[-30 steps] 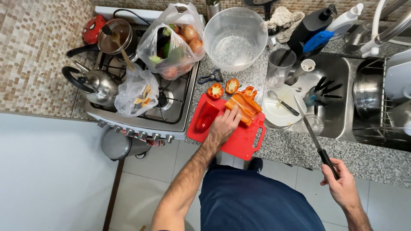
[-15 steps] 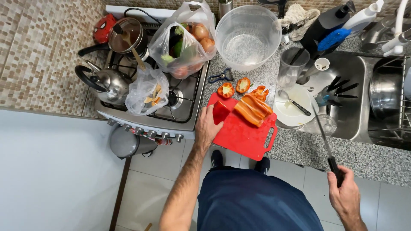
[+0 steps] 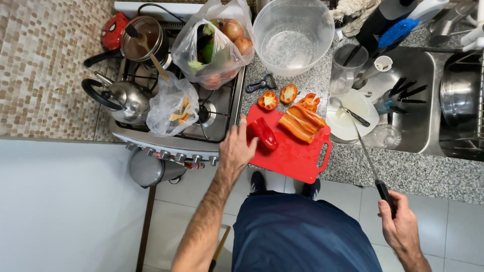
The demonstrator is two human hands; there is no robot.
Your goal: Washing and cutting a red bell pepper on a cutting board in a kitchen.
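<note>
The red pepper (image 3: 264, 133) lay on the left part of the red board (image 3: 295, 156), the left hand (image 3: 238, 148) touching its near side with fingers loosely spread, not gripping. Orange strips (image 3: 301, 122) lay just beside it on the board; cut pepper tops (image 3: 276, 97) sat on the counter behind, near a peeler (image 3: 262, 83). The right hand (image 3: 401, 226) was closed around the knife (image 3: 370, 166) handle, well off to the right — its blade pointing toward a white plate (image 3: 348, 123). Half a second before, the left hand lay at the board's left edge; it had since reached the pepper. The pepper looked glossy, elongated, deep red.
</note>
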